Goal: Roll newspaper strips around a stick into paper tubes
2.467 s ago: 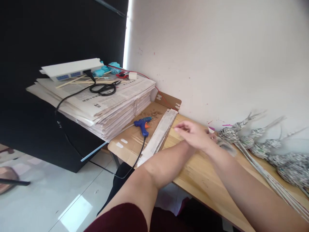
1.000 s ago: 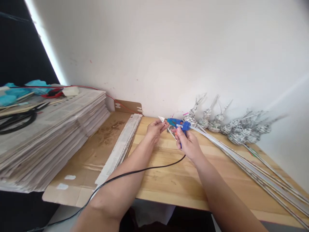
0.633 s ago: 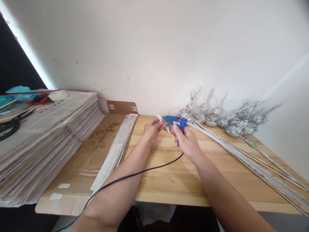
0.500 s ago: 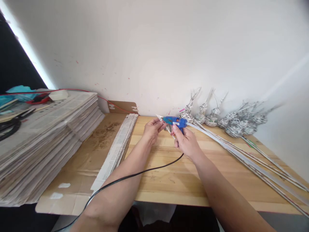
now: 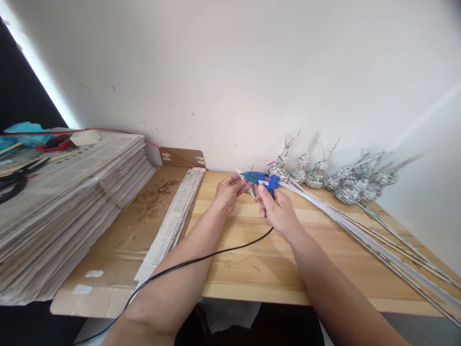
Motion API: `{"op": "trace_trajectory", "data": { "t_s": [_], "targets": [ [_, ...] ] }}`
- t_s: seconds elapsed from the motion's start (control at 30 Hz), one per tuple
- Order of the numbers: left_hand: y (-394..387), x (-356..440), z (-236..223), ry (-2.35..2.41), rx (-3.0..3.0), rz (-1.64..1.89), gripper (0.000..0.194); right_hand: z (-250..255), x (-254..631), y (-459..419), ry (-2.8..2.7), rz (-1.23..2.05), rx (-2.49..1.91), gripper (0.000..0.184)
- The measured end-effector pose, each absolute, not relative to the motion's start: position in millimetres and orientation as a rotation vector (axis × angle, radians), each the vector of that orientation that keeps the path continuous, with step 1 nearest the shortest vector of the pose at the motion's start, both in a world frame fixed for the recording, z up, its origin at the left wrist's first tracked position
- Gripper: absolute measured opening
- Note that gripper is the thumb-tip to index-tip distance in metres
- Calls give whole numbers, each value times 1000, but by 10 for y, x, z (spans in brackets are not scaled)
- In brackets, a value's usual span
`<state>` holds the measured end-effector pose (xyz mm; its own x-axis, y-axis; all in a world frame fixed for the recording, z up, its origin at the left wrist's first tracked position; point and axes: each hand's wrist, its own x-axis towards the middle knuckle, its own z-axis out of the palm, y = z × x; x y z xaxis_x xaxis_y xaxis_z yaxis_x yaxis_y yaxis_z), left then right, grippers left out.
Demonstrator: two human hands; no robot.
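Note:
My right hand (image 5: 277,206) is wrapped round the grip of a blue hot glue gun (image 5: 260,179), its nozzle pointing left. A long clear glue stick (image 5: 309,198) runs out of the gun's back end to the right. My left hand (image 5: 229,191) pinches a thin paper strip (image 5: 239,173) whose pale pointed end shows above the fingers, right at the nozzle; the rest of the strip is partly hidden. The gun's black cord (image 5: 201,258) hangs down and crosses over my left forearm.
Several woven newspaper figures (image 5: 317,175) stand along the wall, with long paper rods (image 5: 385,266) at the right. Cut newspaper strips (image 5: 173,221) lie on cardboard (image 5: 118,250) at the left. A tall newspaper stack (image 5: 90,211) carries black scissors (image 5: 18,180) and red-handled pliers (image 5: 57,143).
The glue gun, earlier lying on the cardboard, came into my right hand and its nozzle met the paper strip in my left. Over the last half second the hands have barely moved.

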<state>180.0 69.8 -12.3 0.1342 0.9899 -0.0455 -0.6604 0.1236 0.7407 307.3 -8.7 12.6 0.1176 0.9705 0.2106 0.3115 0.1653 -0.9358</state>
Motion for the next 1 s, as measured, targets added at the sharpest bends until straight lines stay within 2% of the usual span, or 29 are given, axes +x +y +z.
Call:
{"op": "trace_trajectory", "data": {
  "t_s": [0.63,0.83,1.0],
  "targets": [
    [744,1782,-172,612,676,1362,24,200,3055,-135,-1436,799,-1408,48],
    [753,1787,-179,622,649,1353,21,163,3052,-115,-1451,785,-1396,46],
    [713,1800,-170,588,643,1308,18,126,2982,-118,-1339,1040,-1212,48]
  ]
}}
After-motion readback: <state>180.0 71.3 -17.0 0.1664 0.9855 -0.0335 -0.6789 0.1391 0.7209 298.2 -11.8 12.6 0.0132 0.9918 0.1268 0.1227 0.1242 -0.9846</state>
